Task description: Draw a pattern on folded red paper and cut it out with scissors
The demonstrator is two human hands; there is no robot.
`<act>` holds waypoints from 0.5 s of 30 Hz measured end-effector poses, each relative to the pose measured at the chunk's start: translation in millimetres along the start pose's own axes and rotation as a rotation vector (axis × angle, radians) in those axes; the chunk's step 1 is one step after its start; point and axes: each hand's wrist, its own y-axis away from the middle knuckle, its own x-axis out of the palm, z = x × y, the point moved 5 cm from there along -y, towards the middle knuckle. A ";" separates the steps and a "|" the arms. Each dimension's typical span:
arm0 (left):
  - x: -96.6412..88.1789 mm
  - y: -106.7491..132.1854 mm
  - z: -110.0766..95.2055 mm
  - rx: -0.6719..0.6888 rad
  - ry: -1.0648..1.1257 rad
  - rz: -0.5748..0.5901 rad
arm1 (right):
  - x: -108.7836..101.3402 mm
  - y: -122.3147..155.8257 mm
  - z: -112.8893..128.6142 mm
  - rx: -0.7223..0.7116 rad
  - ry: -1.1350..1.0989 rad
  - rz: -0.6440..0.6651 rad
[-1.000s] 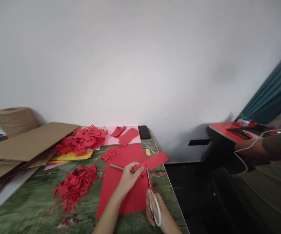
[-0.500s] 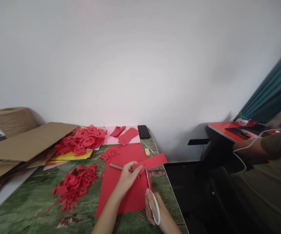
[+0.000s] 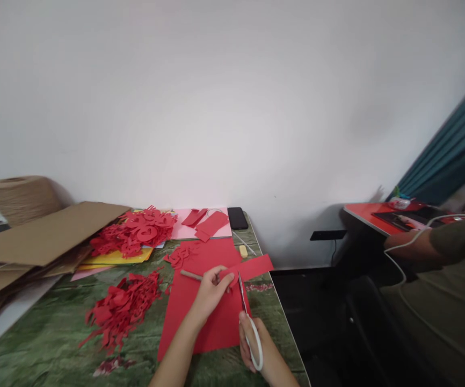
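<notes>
Scissors (image 3: 245,312) snip flat (matte) red strip (image 3: 251,267).

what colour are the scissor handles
White; the right hand holds the scissors, the left hand the paper strip. Head view.

The scissors (image 3: 242,294) have thin metal blades with a little shine and a smooth white plastic handle. The strip (image 3: 254,267) is matt red paper, the same as the sheet (image 3: 200,322) and the cut-outs (image 3: 122,309). The table (image 3: 47,344) has a green marbled cover with a soft gloss. The cardboard (image 3: 55,234) is matt brown. The twine spool (image 3: 19,196) looks rough. The phone (image 3: 238,217) is glossy black.
</notes>
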 end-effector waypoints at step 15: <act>-3.8 -1.4 2.6 0.040 -0.022 -0.022 | 0.7 3.9 6.8 -0.051 0.053 0.029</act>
